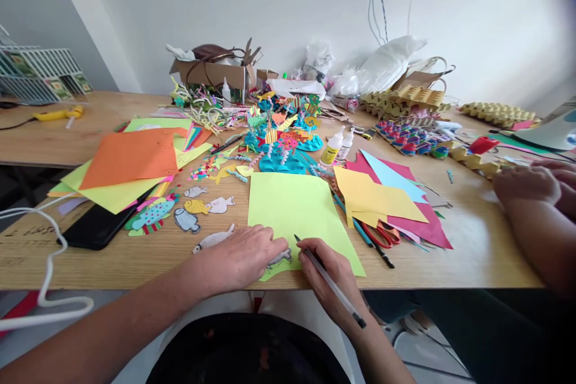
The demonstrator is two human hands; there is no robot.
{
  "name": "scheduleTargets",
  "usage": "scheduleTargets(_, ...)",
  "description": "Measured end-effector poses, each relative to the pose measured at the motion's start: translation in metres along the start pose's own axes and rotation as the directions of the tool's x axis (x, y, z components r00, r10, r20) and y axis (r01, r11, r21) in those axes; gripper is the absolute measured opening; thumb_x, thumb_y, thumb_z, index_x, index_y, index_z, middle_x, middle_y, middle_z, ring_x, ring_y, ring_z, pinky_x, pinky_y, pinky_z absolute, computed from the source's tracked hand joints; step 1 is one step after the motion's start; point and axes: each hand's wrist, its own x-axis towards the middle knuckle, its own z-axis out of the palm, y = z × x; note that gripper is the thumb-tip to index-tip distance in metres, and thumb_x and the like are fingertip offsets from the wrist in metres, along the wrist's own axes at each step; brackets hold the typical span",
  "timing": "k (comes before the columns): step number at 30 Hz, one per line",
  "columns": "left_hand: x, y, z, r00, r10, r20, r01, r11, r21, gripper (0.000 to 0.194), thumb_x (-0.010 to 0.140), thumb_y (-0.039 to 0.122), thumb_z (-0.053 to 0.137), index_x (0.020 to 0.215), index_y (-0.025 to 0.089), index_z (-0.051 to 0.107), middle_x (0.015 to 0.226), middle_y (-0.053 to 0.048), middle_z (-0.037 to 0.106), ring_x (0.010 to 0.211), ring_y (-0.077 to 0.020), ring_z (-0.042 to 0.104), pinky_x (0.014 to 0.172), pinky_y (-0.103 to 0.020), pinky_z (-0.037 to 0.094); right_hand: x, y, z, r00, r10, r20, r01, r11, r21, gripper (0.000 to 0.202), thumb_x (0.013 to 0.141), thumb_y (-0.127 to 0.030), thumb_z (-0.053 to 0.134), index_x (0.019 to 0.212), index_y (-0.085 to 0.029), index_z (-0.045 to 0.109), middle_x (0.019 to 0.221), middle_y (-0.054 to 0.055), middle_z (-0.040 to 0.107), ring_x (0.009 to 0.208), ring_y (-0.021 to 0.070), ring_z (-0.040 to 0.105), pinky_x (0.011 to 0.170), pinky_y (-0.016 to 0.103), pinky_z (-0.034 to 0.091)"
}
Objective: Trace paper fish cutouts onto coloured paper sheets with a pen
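A yellow-green sheet of paper (292, 204) lies at the table's front edge. On its lower part sits a small grey fish cutout (281, 259), partly covered by the fingers of my left hand (245, 255), which presses down on it. My right hand (330, 276) holds a pen (333, 285) with a clear barrel, its dark tip over the sheet just right of my left fingers. Left of the sheet lie several paper fish, among them a yellow one (197, 207), a blue-grey one (186, 220) and a long grey one (211, 240) beside my left hand.
Orange paper (130, 159) tops a stack at left, near a black phone (101, 225). Red-handled scissors (382, 235), yellow paper (382, 198) and glue bottles (332, 149) are at right. Blue fish crafts (283, 162) stand behind. Another person's hands (526, 186) rest at far right.
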Motion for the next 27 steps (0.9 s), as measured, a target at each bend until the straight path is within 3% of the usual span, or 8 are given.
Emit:
scheduleTargets(7,-0.003,0.006,-0.001,0.998,-0.017,-0.065,0.022,0.997,0.073,0.024,0.082,0.002,0.042,0.096,0.02,0.051,0.087,-0.005,0.054,0.077,-0.0213,0.057,0.063,-0.03,0.046,0.001,0.001,0.0,1.0,0.002,-0.016,-0.002,1.0,0.0,0.011,0.087,-0.022,0.044,0.087,-0.021,0.056,0.068,0.002,0.065,0.058,0.0156,0.061,0.053,0.023,0.045)
scheduleTargets(14,-0.001,0.004,-0.003,1.0,-0.005,-0.019,0.007,0.998,0.058,0.026,0.081,0.002,0.042,0.097,0.021,0.052,0.085,-0.004,0.055,0.075,-0.0214,0.059,0.061,-0.029,0.046,-0.002,0.005,0.002,1.0,-0.013,-0.007,0.013,1.0,-0.002,0.011,0.088,-0.022,0.045,0.089,-0.021,0.055,0.069,0.001,0.064,0.059,0.0152,0.06,0.054,0.023,0.045)
scheduleTargets(20,0.0,-0.009,-0.007,0.999,-0.039,-0.015,0.036,0.986,-0.162,0.034,0.078,0.006,0.05,0.108,0.021,0.052,0.097,-0.005,0.058,0.093,-0.0216,0.059,0.078,-0.031,0.048,0.0,0.002,0.001,1.0,0.002,-0.024,-0.002,1.0,-0.002,0.011,0.087,-0.021,0.044,0.086,-0.021,0.056,0.067,0.001,0.065,0.057,0.0154,0.06,0.052,0.023,0.044)
scheduleTargets(27,-0.016,-0.043,-0.021,0.973,-0.116,-0.198,0.077,0.978,-0.192,0.038,0.079,0.01,0.045,0.114,0.024,0.049,0.109,-0.004,0.059,0.1,-0.0201,0.057,0.085,-0.032,0.045,0.0,0.002,0.0,1.0,0.013,-0.024,-0.013,1.0,-0.016,0.011,0.086,-0.022,0.044,0.086,-0.021,0.055,0.064,0.0,0.063,0.054,0.0149,0.057,0.051,0.023,0.042)
